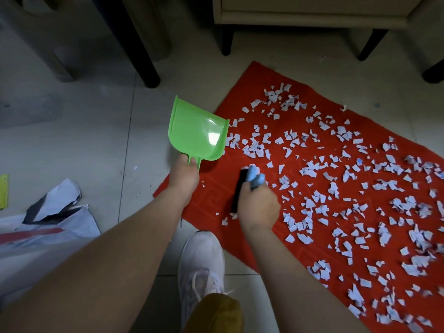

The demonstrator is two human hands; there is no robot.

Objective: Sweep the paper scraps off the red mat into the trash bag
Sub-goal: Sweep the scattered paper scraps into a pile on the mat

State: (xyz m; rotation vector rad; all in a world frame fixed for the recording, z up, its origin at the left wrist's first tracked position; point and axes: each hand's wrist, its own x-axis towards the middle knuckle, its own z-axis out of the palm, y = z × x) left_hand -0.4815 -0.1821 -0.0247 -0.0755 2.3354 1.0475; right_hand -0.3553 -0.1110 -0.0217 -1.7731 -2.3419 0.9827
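- Red mat (300,212): thin and soft-looking, lying flat on the tiled floor (108,145); judged light enough to ruck or slide if you drag hard at it. The white shoe (201,258) stands just off its near edge, not on it.
- Paper scraps (360,179): small torn white bits with blue print, spread over most of the mat, thickest toward its right end, thinner at the left end by the pan. A few lie on the floor past the far edge.
- Handling guess: scraps weigh next to nothing, some curl up, so they will likely flick or flutter under a fast stroke. Short, low strokes suit them.
- Green plastic dustpan (197,133): stiff, glossy, empty. Your left hand (183,175) has its fingers wrapped round the short handle; the pan sits at the mat's left end, its mouth facing away from you. Whether the lip touches down cannot be told.
- Brush (240,186): blue handle, dark bristles. Your right hand (258,207) fingers are curled tight round the handle, bristles down on the mat near the left end.
- Take hold by the handles only; both look rigid and light.
- Trash bag (48,224): white, crumpled, limp, on the floor left of the mat, mouth half collapsed. Expect to need it held open when tipping.
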